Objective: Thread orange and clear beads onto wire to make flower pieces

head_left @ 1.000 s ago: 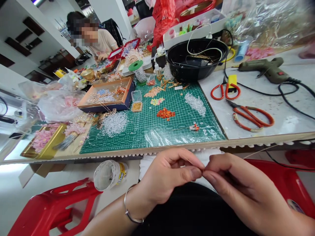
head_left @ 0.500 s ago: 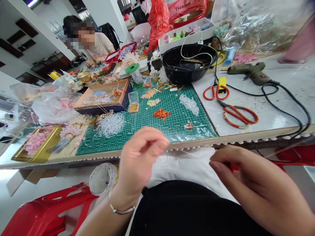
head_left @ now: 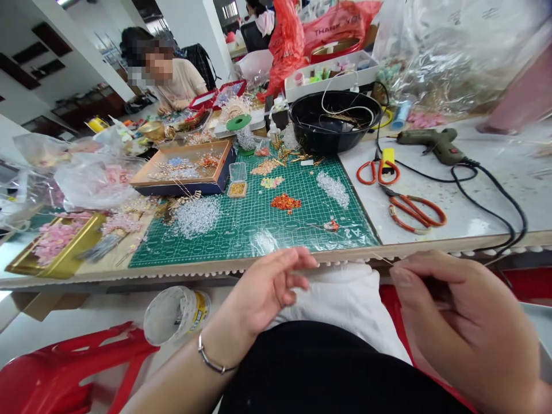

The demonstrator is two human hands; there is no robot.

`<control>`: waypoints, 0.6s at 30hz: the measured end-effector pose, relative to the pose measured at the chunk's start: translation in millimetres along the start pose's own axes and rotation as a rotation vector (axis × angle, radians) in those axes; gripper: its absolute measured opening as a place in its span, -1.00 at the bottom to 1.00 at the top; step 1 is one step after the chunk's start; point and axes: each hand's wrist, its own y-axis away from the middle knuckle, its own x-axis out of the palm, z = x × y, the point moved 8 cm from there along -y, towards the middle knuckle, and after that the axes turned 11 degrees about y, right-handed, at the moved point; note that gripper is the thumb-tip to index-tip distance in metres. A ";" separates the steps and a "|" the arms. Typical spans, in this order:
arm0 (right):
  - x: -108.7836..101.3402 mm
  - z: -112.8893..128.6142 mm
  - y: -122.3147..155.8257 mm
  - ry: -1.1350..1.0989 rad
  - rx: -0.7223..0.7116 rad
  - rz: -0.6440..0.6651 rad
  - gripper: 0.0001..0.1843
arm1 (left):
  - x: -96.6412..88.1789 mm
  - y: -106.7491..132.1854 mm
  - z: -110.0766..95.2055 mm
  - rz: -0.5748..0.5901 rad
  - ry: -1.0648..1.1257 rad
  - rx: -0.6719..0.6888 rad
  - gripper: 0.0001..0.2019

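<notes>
Pinching a thin wire (head_left: 383, 259) between thumb and forefinger, the right hand (head_left: 466, 322) is apart from the left hand (head_left: 265, 293), which is loosely open. The wire slants from the right hand toward the front edge of the tabletop (head_left: 470, 198). Beyond, a small clear box (head_left: 237, 171) holds gold beads (head_left: 237, 190), a shallow box (head_left: 185, 188) blue and orange pieces (head_left: 179, 168), a gold tray (head_left: 86, 247) pink flowers (head_left: 60, 238).
</notes>
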 end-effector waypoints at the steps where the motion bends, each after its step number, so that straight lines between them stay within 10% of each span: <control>1: 2.9 2.0 -0.7 0.027 -0.033 0.022 -0.87 | 5.7 1.4 4.5 0.055 -0.038 -0.035 -0.74; 8: 18.3 38.6 5.0 0.091 -0.449 0.006 -0.90 | 41.7 5.9 -28.6 0.175 -0.269 0.373 -0.82; 18: 3.2 43.3 28.2 0.302 -0.669 0.025 -0.79 | 43.8 2.7 -48.9 0.222 -0.010 0.338 -0.85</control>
